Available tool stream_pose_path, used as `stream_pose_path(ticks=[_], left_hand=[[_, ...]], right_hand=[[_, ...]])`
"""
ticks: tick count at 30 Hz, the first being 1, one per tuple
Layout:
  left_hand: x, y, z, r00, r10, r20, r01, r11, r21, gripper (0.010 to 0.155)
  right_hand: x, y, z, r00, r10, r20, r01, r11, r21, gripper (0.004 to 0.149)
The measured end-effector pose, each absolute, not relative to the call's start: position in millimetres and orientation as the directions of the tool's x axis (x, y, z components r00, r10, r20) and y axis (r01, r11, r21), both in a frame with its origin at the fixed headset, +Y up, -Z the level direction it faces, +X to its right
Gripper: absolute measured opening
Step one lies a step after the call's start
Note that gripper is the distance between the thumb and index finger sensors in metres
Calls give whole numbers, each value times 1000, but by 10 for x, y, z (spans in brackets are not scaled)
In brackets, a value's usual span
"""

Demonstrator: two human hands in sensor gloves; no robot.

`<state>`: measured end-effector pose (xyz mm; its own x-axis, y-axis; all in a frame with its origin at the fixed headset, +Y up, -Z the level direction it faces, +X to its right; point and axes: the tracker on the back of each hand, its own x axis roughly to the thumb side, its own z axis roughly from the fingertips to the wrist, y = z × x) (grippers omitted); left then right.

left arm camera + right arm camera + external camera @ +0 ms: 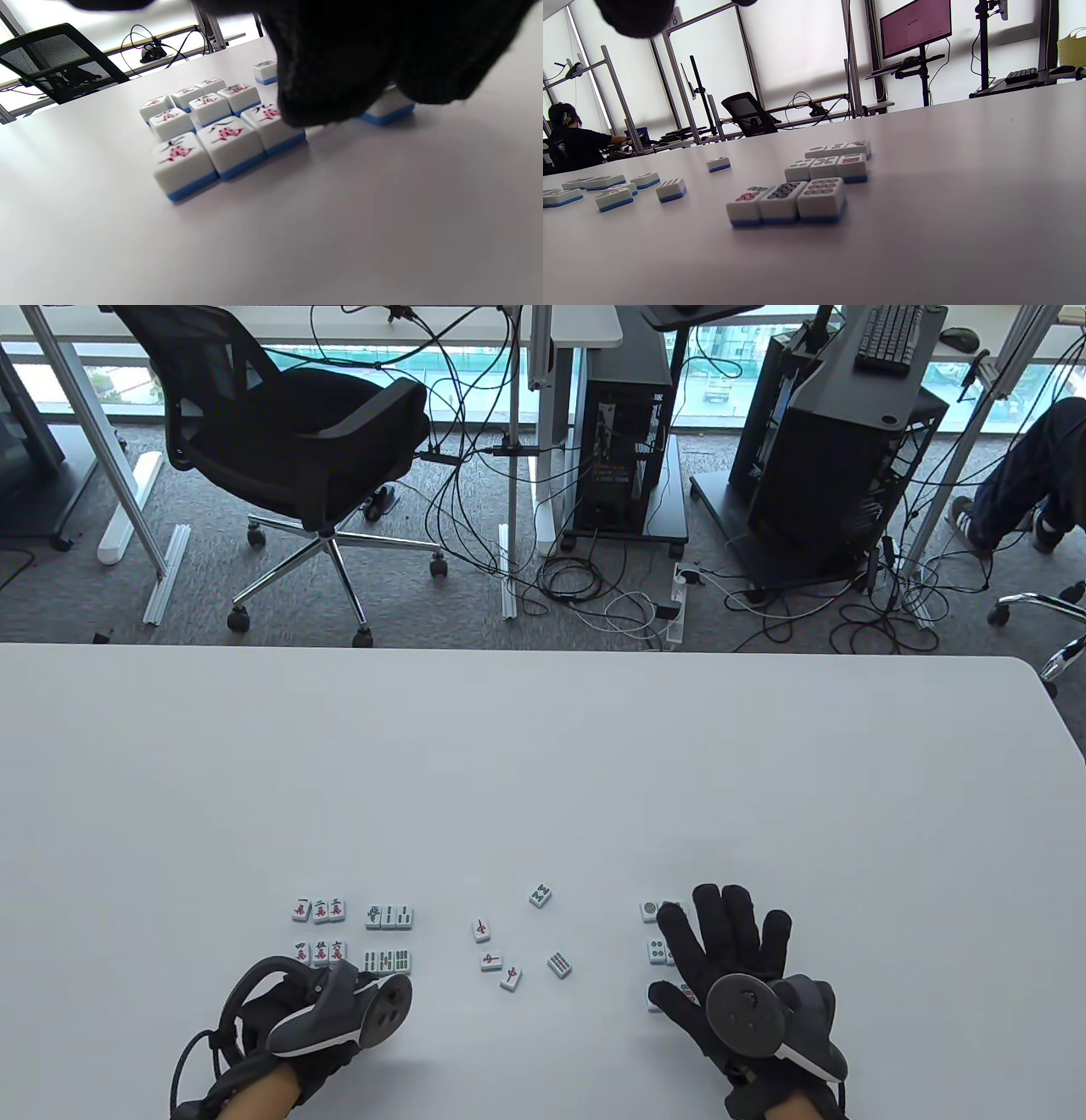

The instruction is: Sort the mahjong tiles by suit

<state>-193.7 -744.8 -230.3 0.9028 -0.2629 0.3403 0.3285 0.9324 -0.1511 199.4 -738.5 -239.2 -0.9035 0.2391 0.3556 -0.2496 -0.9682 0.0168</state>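
White, blue-backed mahjong tiles lie face up on the white table (543,780). Two rows of character tiles (319,931) (212,127) sit at the left, with two rows of bamboo tiles (389,937) beside them. Several loose tiles (509,950) are scattered in the middle. Circle tiles (657,952) (806,186) form a block at the right. My left hand (339,984) is at the near row of character and bamboo tiles, its fingertips (314,97) down against a character tile. My right hand (730,950) lies spread flat over the circle block and holds nothing.
The table's far edge (543,651) borders a floor with an office chair (297,449), cables and computer carts (628,432). A seated person (572,140) shows far left in the right wrist view.
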Motion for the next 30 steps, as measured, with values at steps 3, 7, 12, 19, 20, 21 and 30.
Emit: stream_pose_path(ticks=[3, 7, 12, 19, 20, 21, 30], left_hand=[[-1849, -7275, -2322, 903, -252, 349, 302, 949, -96, 60], [-1606, -7095, -2424, 877, -286, 385, 301, 953, 21, 57], [-1184, -6980, -2754, 851, -309, 424, 280, 951, 131, 59], [-583, -7057, -3250, 842, -311, 441, 308, 948, 80, 63], [-500, -7098, -3300, 835, -330, 440, 330, 941, 79, 63], [-420, -7149, -3347, 828, -355, 434, 363, 929, 68, 63], [-150, -7478, -3581, 770, -478, 422, 513, 858, 36, 63]], right_hand=[[1996, -7389, -2397, -903, 243, 354, -253, -967, 20, 75], [1996, -7379, -2392, -903, 244, 354, -254, -967, 20, 76], [1994, -7358, -2384, -897, 257, 358, -270, -963, 16, 75], [2001, -7345, -2382, -894, 267, 360, -280, -960, 16, 75], [2002, -7345, -2382, -895, 262, 360, -275, -961, 17, 75], [2004, -7344, -2382, -896, 261, 360, -273, -962, 17, 75], [2004, -7339, -2384, -890, 275, 363, -289, -957, 18, 75]])
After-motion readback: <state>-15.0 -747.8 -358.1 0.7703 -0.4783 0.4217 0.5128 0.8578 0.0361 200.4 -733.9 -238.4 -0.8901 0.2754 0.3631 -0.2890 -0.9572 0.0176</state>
